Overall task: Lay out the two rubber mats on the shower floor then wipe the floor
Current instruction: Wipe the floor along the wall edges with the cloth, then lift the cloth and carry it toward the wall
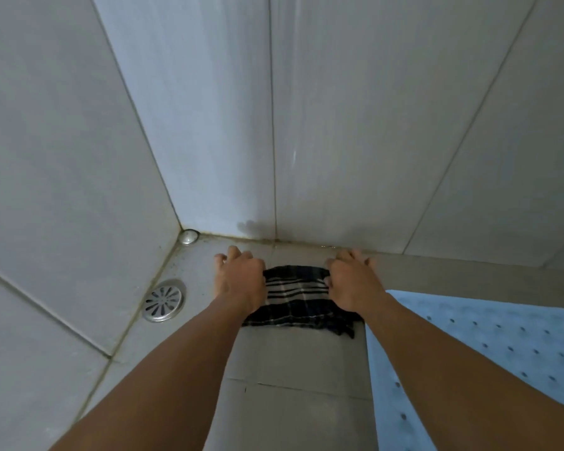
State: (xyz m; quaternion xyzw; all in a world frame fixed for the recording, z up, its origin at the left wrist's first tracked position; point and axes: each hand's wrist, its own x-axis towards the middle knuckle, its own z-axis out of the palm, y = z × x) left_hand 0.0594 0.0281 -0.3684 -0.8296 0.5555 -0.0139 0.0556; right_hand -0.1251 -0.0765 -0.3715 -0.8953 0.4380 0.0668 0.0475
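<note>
A dark checked cloth (298, 301) lies flat on the grey shower floor (290, 359) close to the back wall. My left hand (240, 276) presses on the cloth's left end with its fingers spread and reaching past the cloth onto the tile. On the right end rests my right hand (352, 281), fingers spread toward the wall, thumb at the cloth's edge. A light blue rubber mat (489, 353) with rows of small holes lies flat on the floor at the right, its left edge just beside the cloth. Only one mat is in view.
A round metal floor drain (163, 300) sits left of the cloth near the left wall. A small metal dome (189, 236) is in the corner. Grey tiled walls (372, 125) close in on the left and at the back.
</note>
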